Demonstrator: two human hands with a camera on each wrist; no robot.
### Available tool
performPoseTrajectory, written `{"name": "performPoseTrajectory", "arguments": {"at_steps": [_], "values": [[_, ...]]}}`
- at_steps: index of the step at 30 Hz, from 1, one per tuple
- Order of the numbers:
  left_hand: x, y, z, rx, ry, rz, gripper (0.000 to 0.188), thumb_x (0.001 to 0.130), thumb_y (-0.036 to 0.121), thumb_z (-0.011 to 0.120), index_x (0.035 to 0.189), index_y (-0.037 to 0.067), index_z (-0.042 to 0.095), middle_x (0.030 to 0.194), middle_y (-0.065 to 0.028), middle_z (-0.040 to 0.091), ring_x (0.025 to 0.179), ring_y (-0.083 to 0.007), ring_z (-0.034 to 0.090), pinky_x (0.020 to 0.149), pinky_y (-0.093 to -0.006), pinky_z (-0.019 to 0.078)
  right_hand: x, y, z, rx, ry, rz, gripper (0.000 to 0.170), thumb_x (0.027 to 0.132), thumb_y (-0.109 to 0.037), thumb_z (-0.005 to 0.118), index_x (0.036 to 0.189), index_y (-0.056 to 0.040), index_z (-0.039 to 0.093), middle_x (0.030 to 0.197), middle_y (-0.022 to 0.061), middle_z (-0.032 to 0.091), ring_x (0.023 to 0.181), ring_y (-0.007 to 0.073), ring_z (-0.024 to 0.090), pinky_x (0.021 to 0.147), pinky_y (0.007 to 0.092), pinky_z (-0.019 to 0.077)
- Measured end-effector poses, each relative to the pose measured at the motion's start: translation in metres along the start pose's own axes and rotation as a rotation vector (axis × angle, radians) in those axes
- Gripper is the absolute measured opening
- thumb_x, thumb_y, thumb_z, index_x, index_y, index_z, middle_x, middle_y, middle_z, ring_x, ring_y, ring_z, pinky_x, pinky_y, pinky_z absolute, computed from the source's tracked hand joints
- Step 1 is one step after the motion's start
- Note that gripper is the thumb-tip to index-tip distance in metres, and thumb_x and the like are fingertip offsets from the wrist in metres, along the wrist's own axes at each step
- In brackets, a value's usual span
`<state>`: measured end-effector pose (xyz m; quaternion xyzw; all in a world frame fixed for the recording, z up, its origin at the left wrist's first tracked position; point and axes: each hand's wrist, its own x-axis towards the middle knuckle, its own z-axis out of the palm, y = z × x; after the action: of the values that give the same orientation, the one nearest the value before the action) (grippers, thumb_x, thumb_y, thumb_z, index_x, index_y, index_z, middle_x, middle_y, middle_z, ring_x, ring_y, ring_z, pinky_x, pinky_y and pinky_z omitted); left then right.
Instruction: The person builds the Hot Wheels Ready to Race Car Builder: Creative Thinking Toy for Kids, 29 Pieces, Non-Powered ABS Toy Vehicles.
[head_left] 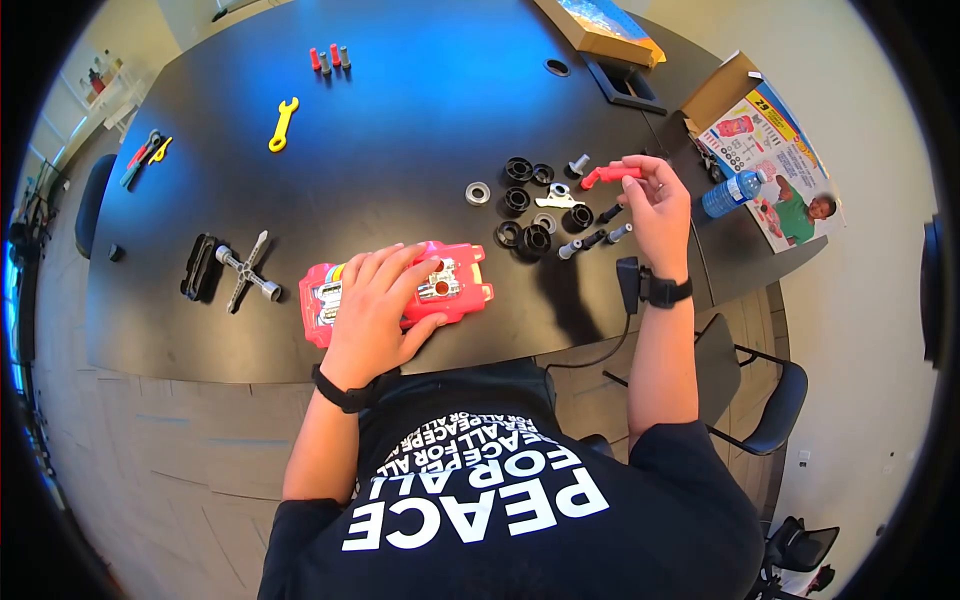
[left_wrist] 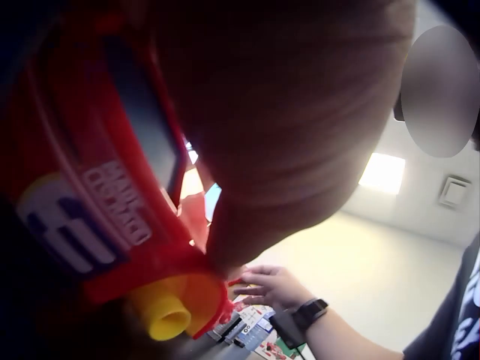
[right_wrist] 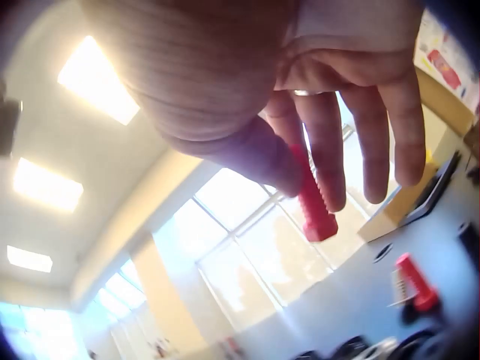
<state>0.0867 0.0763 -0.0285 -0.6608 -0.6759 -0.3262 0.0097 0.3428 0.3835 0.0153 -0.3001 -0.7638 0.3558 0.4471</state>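
Observation:
A red toy car lies near the table's front edge. Across its top is my left hand, gripping it with fingers over the body and thumb along the near side. The left wrist view shows the car's red side and a yellow pipe close up. Over the parts at the right, my right hand pinches a red bolt between thumb and finger, its other fingers extended. In the right wrist view, another red bolt is on the table beyond.
Black wheels, grey rings and dark bolts are grouped right of the car. A black case and cross wrench lie left; a yellow wrench is farther back. A bottle and box stand right.

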Motion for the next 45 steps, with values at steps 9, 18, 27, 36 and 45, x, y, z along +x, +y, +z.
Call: {"name": "performPoseTrajectory", "arguments": {"at_steps": [9, 18, 27, 36, 45], "values": [[0.000, 0.000, -0.003, -0.025, 0.040, 0.007, 0.064, 0.084, 0.029, 0.090, 0.140, 0.009, 0.070, 0.146, -0.0133, 0.068, 0.133, -0.0370, 0.062, 0.116, -0.0535, 0.0413, -0.052, -0.074, 0.093, 0.212, -0.571, 0.056, 0.036, 0.099, 0.006, 0.073, 0.133, -0.0035, 0.070, 0.105, 0.0039, 0.069, 0.087, 0.0086, 0.066, 0.071, 0.0243, 0.0539], [-0.003, -0.002, 0.002, -0.079, 0.097, -0.032, 0.080, 0.079, 0.026, 0.094, 0.149, 0.005, 0.062, 0.140, -0.0168, 0.070, 0.131, -0.0387, 0.063, 0.118, -0.0529, 0.0421, -0.043, -0.072, 0.135, -0.151, -0.773, -0.417, 0.025, 0.088, -0.003, 0.082, 0.112, -0.0033, 0.077, 0.090, 0.0117, 0.070, 0.084, 0.0308, 0.068, 0.076, 0.0429, 0.0551], [-0.003, -0.002, 0.002, -0.089, 0.089, -0.059, 0.082, 0.079, 0.025, 0.095, 0.150, 0.004, 0.061, 0.140, -0.0170, 0.070, 0.130, -0.0388, 0.063, 0.119, -0.0528, 0.0408, -0.016, -0.080, 0.054, -0.229, -0.596, 0.006, 0.038, 0.092, 0.001, 0.083, 0.129, -0.0012, 0.074, 0.087, -0.0006, 0.068, 0.070, 0.0041, 0.055, 0.065, 0.0234, 0.0462], [0.000, -0.002, 0.002, -0.079, 0.060, -0.054, 0.082, 0.080, 0.027, 0.095, 0.151, 0.004, 0.061, 0.139, -0.0178, 0.070, 0.132, -0.0396, 0.062, 0.119, -0.0531, 0.0405, -0.067, -0.023, 0.018, -0.351, -0.237, 0.036, 0.029, 0.089, -0.005, 0.087, 0.116, -0.0020, 0.077, 0.082, 0.0004, 0.066, 0.060, 0.0096, 0.048, 0.059, 0.0285, 0.0430], [-0.023, -0.028, -0.059, -0.060, 0.242, -0.078, 0.056, 0.089, 0.009, 0.082, 0.143, 0.006, 0.069, 0.150, -0.0152, 0.069, 0.142, -0.0402, 0.060, 0.122, -0.0518, 0.0425, -0.091, -0.020, 0.034, -0.092, -0.101, 0.064, 0.023, 0.097, -0.003, 0.084, 0.119, -0.0024, 0.079, 0.088, -0.0021, 0.064, 0.069, 0.0026, 0.051, 0.059, 0.0214, 0.0403]]}}
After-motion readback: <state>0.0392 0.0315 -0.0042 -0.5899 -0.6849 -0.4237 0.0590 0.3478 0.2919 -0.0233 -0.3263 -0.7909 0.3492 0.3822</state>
